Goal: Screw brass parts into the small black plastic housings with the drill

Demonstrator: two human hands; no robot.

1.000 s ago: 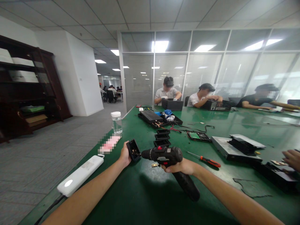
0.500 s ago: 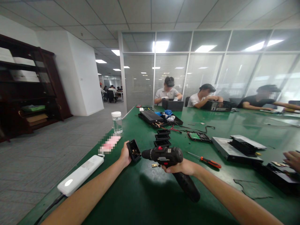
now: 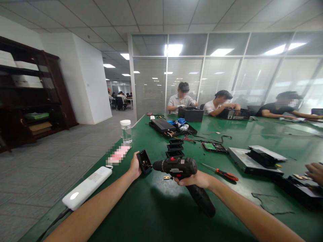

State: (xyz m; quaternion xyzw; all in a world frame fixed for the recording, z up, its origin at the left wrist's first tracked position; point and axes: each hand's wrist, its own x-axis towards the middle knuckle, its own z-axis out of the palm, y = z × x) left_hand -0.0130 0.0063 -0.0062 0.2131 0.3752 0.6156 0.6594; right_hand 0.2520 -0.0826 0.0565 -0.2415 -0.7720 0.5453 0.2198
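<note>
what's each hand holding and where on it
The left hand grips a small black box by its near edge; the right hand holds an electric screwdriver at the top of its handle.

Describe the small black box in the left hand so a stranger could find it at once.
At the near end of the long green table, the left hand props up the small black box. Unlike the similar boxes lying flat behind it, it stands tilted, open side facing the power screwdriver in the right hand.
</note>
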